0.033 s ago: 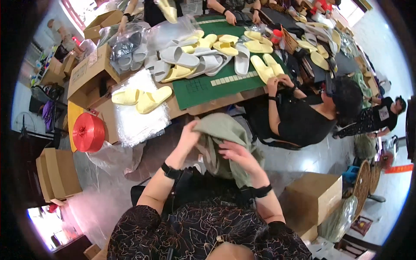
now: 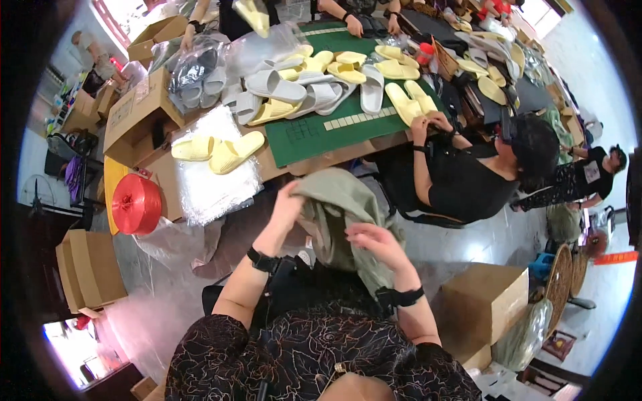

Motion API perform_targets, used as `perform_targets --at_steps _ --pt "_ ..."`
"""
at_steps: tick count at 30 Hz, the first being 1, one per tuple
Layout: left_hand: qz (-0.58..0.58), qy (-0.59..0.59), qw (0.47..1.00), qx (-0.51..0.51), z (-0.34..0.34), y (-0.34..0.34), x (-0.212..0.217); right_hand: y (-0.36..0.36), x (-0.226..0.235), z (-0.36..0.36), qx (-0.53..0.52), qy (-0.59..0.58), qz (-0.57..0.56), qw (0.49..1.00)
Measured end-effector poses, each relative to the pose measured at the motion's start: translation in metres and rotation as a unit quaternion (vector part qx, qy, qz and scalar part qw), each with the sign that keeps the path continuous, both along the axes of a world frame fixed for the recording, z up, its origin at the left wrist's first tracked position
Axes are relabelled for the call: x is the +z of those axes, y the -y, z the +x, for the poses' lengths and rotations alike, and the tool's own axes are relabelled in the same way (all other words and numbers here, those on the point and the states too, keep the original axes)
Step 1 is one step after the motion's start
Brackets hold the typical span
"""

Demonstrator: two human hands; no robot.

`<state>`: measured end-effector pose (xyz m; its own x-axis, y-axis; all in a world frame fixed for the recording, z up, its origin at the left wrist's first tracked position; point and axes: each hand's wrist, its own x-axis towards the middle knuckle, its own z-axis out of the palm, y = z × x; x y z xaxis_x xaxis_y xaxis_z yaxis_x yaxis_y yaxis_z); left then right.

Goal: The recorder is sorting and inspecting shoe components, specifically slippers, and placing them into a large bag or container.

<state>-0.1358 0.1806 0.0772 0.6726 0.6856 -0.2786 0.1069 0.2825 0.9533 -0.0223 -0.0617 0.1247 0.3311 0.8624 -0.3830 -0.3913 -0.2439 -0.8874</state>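
In the middle of the frame, the left hand (image 2: 287, 204) pinches the edge of a grey-green cloth (image 2: 344, 190); its fingertips are partly hidden by the fold. The right hand (image 2: 378, 242), fingers loosely parted and slightly bent, is at the cloth's right side; whether its fingertips press the fabric cannot be told. The cloth hangs in folds, its inside in shadow and its lower right part partly covered by the right forearm, so its full shape is unclear.

At the top, a co-worker is cut off by the frame's edge, and the yellow slipper (image 2: 253, 18) held up there is blurred. Grey and dark slippers in a clear bag (image 2: 194, 79), upper left, are blurred by glare and creases. A seated co-worker (image 2: 468, 184), right of centre, touches a yellow pair.

The cardboard box (image 2: 137, 113) at upper left bears faint print, too small to read. Dark line marks show on the green mat (image 2: 286, 148), and a pale patch on a black shirt (image 2: 594, 174) at far right is illegible.
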Motion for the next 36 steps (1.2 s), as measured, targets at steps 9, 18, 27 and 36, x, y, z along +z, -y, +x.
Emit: perform_targets --at_steps 9,18,27,36 --pt "-0.171 0.066 0.978 0.094 -0.008 -0.020 0.028 0.097 -0.095 0.001 0.023 0.316 -0.242 0.917" --pt "-0.123 0.111 0.983 0.084 -0.067 -0.037 0.051 0.065 -0.075 0.102 -0.182 0.493 -0.147 0.838" --pt "0.525 -0.171 0.805 -0.219 -0.078 0.023 0.170 -0.016 0.151 0.091 -0.116 0.582 -0.020 0.805" --pt "0.386 0.029 0.921 -0.050 0.022 0.052 0.160 -0.014 0.175 0.021 -0.093 0.640 0.191 0.738"
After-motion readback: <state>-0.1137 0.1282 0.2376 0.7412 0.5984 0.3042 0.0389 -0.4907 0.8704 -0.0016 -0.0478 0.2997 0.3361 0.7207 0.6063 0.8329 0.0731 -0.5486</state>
